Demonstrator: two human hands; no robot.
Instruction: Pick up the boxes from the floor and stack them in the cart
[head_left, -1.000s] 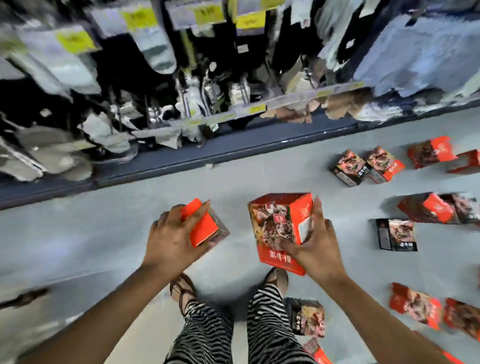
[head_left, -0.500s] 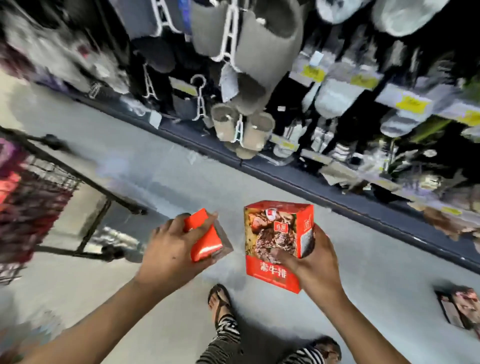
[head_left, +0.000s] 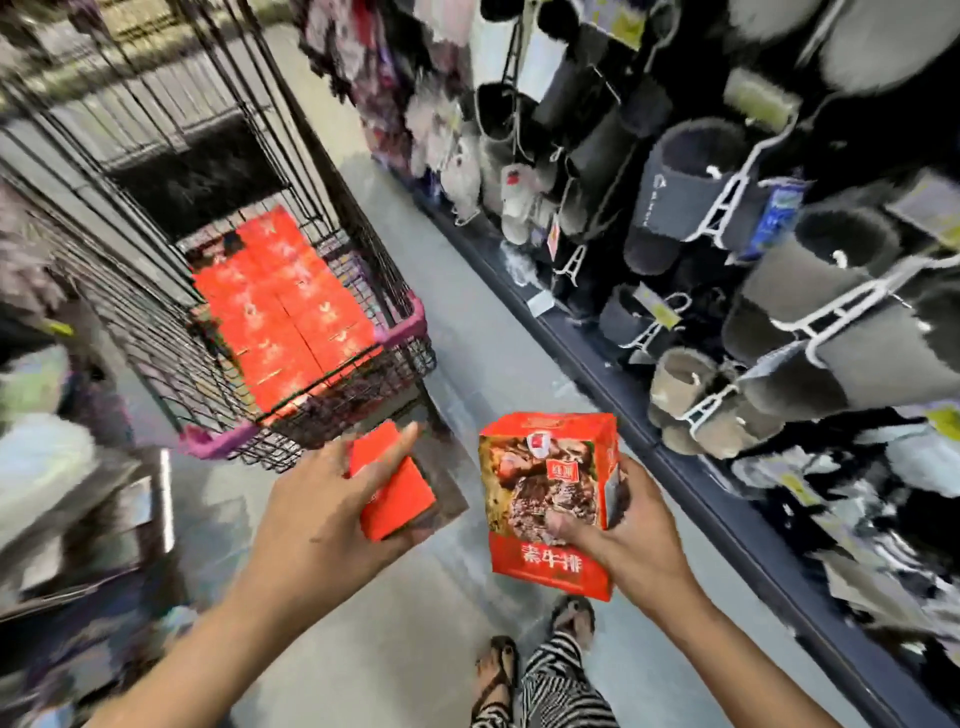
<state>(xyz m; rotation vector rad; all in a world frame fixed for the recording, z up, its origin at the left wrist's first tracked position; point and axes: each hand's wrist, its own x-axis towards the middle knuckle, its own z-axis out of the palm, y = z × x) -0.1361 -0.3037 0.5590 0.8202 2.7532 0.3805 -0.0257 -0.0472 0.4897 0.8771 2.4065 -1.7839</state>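
Observation:
My left hand (head_left: 322, 514) grips a small red box (head_left: 397, 493) held flat, its plain red side up. My right hand (head_left: 628, 530) holds a second red box (head_left: 545, 493) upright, its food picture and white characters facing me, thumb across the front. Both boxes are in the air at waist height. The wire cart (head_left: 405, 327) with purple corner bumpers stands ahead and to the left, just beyond my left hand. Several red boxes (head_left: 280, 306) lie packed flat in rows on its bottom.
A shelf rack of hanging slippers (head_left: 691, 208) runs along the right side of the aisle, with a dark base rail (head_left: 727, 525). Blurred goods and a shelf edge fill the left. My sandalled feet (head_left: 498, 670) stand on the grey floor below.
The view has swung left from the floor with scattered boxes to the cart, which now stands close ahead. Both hands keep their boxes and have come nearer the cart.

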